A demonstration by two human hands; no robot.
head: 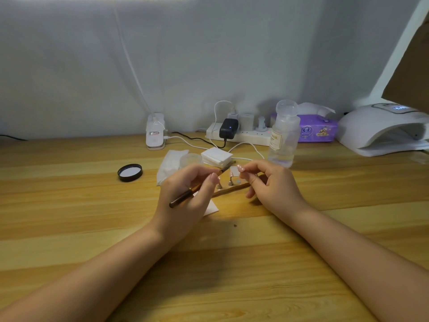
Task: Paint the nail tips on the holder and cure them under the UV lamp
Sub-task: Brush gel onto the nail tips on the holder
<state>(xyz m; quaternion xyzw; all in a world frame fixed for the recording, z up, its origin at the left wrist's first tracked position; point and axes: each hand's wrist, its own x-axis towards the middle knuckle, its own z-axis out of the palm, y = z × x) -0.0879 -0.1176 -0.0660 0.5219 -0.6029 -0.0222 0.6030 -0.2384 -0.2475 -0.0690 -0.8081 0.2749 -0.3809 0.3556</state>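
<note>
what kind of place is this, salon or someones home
Probably a home nail-art desk rather than a salon: a UV lamp and a nail liquid bottle share a wooden table with a power strip against a draped sheet.

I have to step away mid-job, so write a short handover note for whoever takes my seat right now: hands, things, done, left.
Left hand grips the brush, bristle end pointing at the right hand.
Right hand pinches a small white pad at the brush tip.
Holder lies on the table between the hands, its stands upright; whether the tips are painted is too small to tell.
UV lamp sits far right, nothing visibly inside.
Left: finish painting as needed, then cure.
</note>
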